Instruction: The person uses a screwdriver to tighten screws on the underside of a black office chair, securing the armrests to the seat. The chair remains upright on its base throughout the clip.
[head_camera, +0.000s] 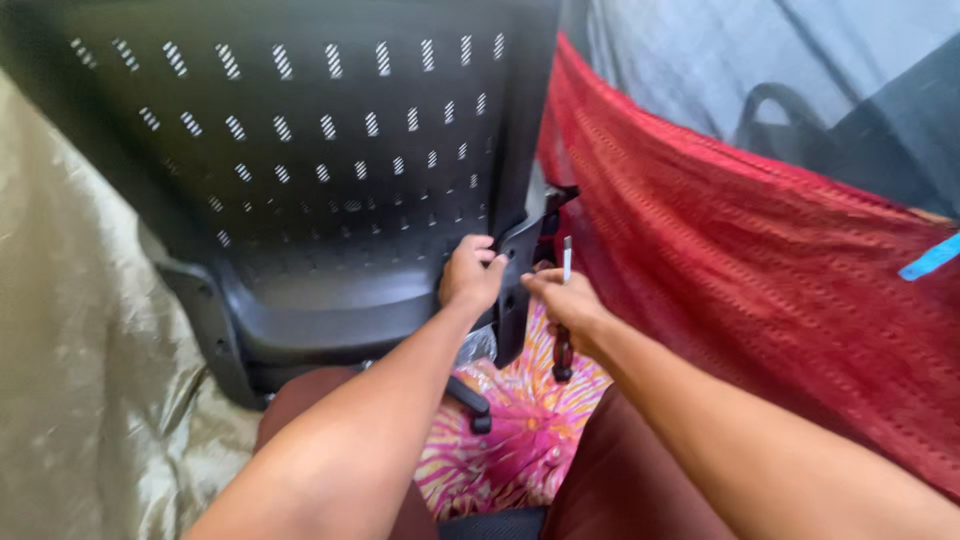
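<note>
Draped cloth fills the background: a pale gold sheet (70, 330) on the left, a red woven fabric (760, 260) hanging across the right, and a pink and yellow patterned cloth (510, 440) low down between the person's knees. Against these stands a black plastic chair back (300, 150), perforated with rows of slots and tilted toward the camera. The left hand (470, 275) is closed in a grip on the lower right edge of that chair back, fingers curled over the rim. Just beside it, to the right, the right hand (565, 305) is closed around a slim tool (565, 310) (likely a screwdriver or hex key, though I cannot tell which). Its pale metal shaft rises above the fist toward the black bracket (545, 225) on the chair's edge, while its dark handle end hangs below the fist. A dark bag handle (775, 105) shows at the upper right, well apart.
</note>
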